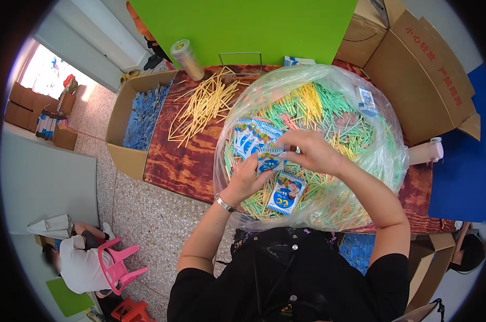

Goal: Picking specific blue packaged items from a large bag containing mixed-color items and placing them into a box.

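Blue and white, the small flat glossy packet (268,162) sits between both hands, above the left part of the loose pastel sticks (334,102). The left hand (246,180) pinches its left side between thumb and fingers; the right hand (312,153) appears to grip its upper right edge with the fingertips. Whether that edge is open, I cannot tell. A light left pinch, with the right fingertips working close to the edge, should avoid creasing it. Best keep clear of the overlapping blue-and-white packets (251,135) just beyond and the single printed packet (287,194) nearer the body, all within the crumpled clear plastic bag (395,126).
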A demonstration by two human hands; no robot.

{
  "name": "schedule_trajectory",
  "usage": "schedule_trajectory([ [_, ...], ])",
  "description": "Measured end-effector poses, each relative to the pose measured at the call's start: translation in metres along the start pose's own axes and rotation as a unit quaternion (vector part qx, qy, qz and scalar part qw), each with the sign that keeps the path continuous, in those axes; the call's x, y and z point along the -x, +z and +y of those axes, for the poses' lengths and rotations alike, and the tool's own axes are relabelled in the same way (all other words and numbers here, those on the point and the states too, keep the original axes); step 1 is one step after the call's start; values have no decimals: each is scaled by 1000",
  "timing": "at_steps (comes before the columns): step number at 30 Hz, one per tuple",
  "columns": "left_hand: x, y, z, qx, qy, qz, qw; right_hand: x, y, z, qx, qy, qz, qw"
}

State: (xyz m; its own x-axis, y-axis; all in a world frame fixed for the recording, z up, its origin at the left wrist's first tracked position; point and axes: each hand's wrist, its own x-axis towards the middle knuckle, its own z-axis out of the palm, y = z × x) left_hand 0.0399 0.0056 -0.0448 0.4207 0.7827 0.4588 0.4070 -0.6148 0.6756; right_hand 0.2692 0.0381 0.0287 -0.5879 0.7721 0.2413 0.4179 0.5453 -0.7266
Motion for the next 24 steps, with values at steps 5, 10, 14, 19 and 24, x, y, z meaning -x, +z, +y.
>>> schedule_trajectory([
  [5, 30, -7, 0, 104, -173, -56, 978, 17, 44, 11, -4, 123, 16, 992],
  [10, 29, 2, 12, -174, 23, -33, 984, 30, 67, 35, 20, 161, 76, 984],
  [14, 38, 11, -4, -194, 45, -79, 977, 48, 50, 26, 129, 177, -48, 975],
  [19, 34, 16, -6, -216, 26, -75, 973, 59, 49, 21, 192, 242, -112, 944],
  [24, 31, 15, 1, -205, 12, -75, 976, 67, 53, 32, 191, 200, -106, 955],
])
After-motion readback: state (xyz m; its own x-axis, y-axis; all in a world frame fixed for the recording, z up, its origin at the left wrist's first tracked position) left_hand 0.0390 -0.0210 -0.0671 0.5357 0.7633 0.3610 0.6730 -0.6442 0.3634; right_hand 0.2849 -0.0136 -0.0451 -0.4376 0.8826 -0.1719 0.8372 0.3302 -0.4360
